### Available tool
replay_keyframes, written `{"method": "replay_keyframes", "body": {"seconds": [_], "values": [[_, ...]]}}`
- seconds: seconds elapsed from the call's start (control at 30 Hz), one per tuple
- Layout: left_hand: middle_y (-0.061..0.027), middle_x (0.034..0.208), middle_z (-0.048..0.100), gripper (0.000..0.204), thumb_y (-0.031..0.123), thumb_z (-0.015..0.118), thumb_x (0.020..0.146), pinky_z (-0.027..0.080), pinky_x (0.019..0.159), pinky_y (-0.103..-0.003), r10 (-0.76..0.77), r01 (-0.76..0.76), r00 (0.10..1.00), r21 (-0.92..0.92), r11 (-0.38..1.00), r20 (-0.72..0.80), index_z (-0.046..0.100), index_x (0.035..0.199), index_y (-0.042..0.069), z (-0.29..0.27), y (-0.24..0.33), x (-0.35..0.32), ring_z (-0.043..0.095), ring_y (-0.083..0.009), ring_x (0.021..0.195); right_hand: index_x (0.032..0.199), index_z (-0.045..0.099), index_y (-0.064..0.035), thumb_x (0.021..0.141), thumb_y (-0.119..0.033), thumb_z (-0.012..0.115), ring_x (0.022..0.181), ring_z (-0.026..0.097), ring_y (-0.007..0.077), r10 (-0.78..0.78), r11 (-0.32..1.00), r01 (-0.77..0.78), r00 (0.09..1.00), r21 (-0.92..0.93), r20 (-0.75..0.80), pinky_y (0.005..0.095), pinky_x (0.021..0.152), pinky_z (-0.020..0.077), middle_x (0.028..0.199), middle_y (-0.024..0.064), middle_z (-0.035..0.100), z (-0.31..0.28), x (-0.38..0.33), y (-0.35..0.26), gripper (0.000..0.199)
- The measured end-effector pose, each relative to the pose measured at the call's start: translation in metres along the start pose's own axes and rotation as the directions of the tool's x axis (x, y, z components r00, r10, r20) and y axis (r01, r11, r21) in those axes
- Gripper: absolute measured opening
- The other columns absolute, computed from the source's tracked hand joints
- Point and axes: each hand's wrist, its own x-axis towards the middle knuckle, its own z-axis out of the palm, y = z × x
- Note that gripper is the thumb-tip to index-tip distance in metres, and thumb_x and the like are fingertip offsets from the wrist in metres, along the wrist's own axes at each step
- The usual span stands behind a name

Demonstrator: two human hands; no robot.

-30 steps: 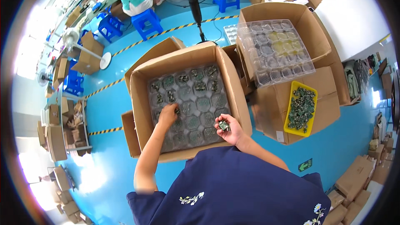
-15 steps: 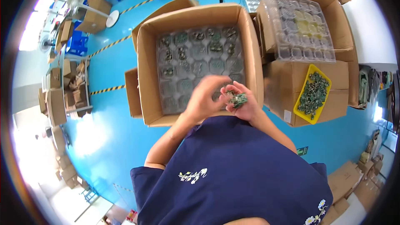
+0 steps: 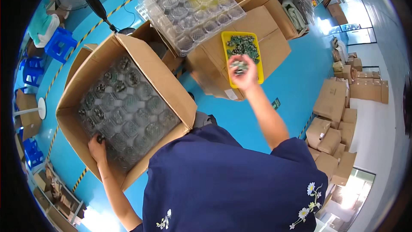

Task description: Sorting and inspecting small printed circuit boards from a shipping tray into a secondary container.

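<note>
My left hand reaches inside the near left edge of a cardboard box. Its fingers pinch a small dark piece, probably a circuit board, over a clear plastic tray with round pockets. Small boards fill several pockets along the tray's left and far part; the others look unfilled. My right hand, palm up, curls around a cluster of small green circuit boards. It is above the near part of a yellow tray heaped with loose green boards.
The yellow tray rests on a closed cardboard box. Clear pocketed trays lie across an open box behind it. A black stand rises beyond my box. Blue stools and a person are at far left; stacked cartons stand right.
My hands, together over the box before, have parted: the left moved down into the box's left side, the right over the yellow tray with boards. The view has swung right.
</note>
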Motion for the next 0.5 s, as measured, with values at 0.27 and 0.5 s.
{"method": "replay_keyframes", "body": {"seconds": [0.27, 0.5], "values": [[-0.0188, 0.096, 0.064, 0.028, 0.011, 0.064, 0.079, 0.046, 0.081, -0.044, 0.006, -0.011, 0.998, 0.093, 0.996, 0.057, 0.063, 0.106, 0.004, -0.003, -0.006, 0.014, 0.059, -0.0377, 0.09, 0.125, 0.045, -0.0072, 0.093, -0.042, 0.042, 0.122, 0.04, 0.0409, -0.514, 0.787, 0.273, 0.787, -0.554, -0.342, 0.065, 0.105, 0.0204, 0.131, 0.0184, 0.045, -0.061, 0.059, -0.146, 0.048], [-0.0113, 0.096, 0.066, 0.024, 0.008, 0.053, 0.089, 0.049, 0.076, -0.029, -0.154, 0.188, 0.982, -0.694, 0.695, 0.112, 0.058, 0.11, -0.002, -0.047, 0.052, -0.03, 0.064, -0.0185, 0.086, 0.114, 0.058, -0.0095, 0.087, -0.028, 0.057, 0.103, 0.056, 0.0184, -0.791, 0.507, 0.384, 0.562, -0.772, -0.24, 0.0382, 0.08, 0.0453, 0.118, 0.0062, 0.059, -0.041, 0.09, -0.053, 0.033]]}}
